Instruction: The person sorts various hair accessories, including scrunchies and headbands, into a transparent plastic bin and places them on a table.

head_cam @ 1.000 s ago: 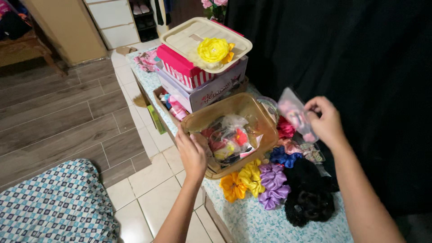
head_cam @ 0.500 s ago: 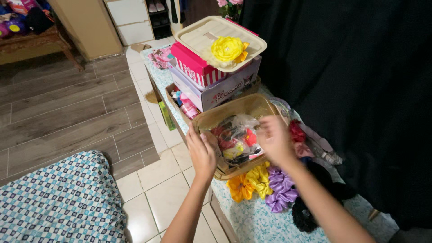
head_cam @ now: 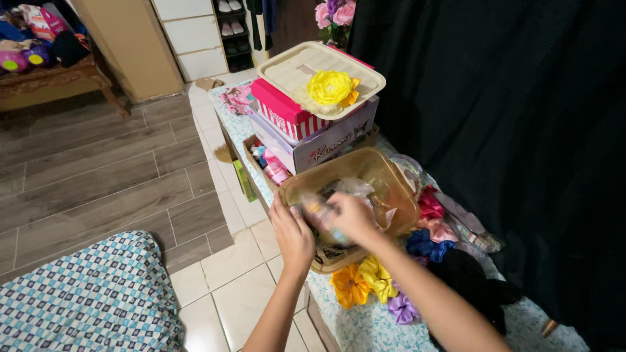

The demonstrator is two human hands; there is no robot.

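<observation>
A stack of boxes crowds the far end of the tabletop (head_cam: 365,326), which wears a pale cloth with a small blue flower print. At twelve o'clock from the hands sits a beige lid (head_cam: 297,65) with a yellow fabric flower (head_cam: 329,87) on it. Under the lid is a pink box (head_cam: 277,107) with red and white stripes along its lower edge, and under that a wide lilac box (head_cam: 326,140) with dark lettering on its side. A black curtain (head_cam: 495,130) closes off the whole right side.

The clear brown tub (head_cam: 398,189) sits in the middle of the tabletop, holding clear bags of small coloured bits. The left hand (head_cam: 293,231) rests on the tub's near-left rim at about nine o'clock, fingers bent over the edge. The right hand (head_cam: 349,218) reaches into the tub from five o'clock, its fingers closed around a small clear packet (head_cam: 313,210) that is blurred; the packet lies just inside the near-left wall, between the two hands.

Scrunchies lie along the tub from three to six o'clock: pink (head_cam: 433,215), blue (head_cam: 424,244), yellow (head_cam: 378,274), orange (head_cam: 349,287), purple (head_cam: 401,309) and black (head_cam: 476,293). A checked blue and white cloth (head_cam: 85,300) fills the lower left, over wood floor (head_cam: 91,176).
</observation>
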